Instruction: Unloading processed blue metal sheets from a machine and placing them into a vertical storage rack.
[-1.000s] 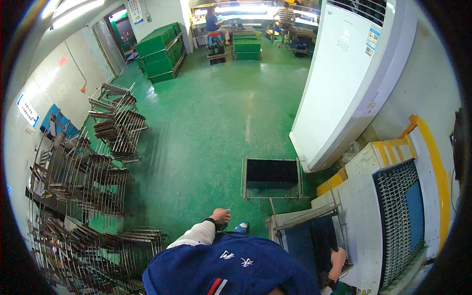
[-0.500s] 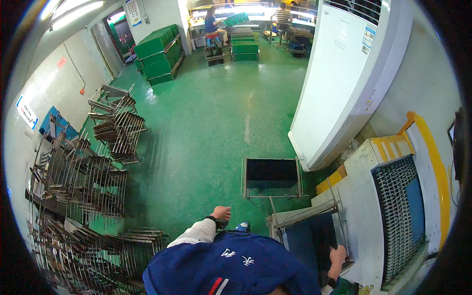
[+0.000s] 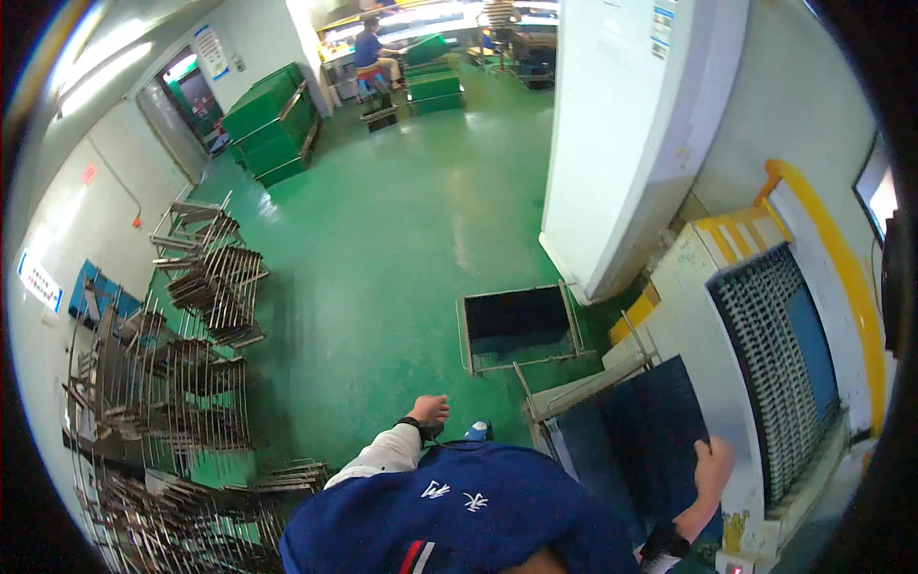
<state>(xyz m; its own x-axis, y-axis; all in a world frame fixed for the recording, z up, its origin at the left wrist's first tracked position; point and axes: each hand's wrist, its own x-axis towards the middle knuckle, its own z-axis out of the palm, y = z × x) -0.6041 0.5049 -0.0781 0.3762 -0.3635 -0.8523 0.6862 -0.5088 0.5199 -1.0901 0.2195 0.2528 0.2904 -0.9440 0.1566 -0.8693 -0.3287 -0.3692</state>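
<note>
Thumb and fingertips of my right hand (image 3: pixel 712 467) are pinched on the side edge of a thin dark panel (image 3: pixel 665 416). The panel tilts over a metal-framed rack (image 3: pixel 542 418) at my right, just beside a white machine (image 3: pixel 674 287) with a ridged grey feed surface (image 3: pixel 765 359). My left hand (image 3: pixel 431 409) hangs out in front of me, well apart from the panel; I cannot tell whether its fingers are open or curled. Ahead, a second rack (image 3: pixel 526 364) with dark contents stands on the green floor (image 3: pixel 382 258), near a tall white cabinet (image 3: pixel 631 124). Metal racks (image 3: pixel 215 287) crowd the left wall, and farther off two people sit by a lit bench.
</note>
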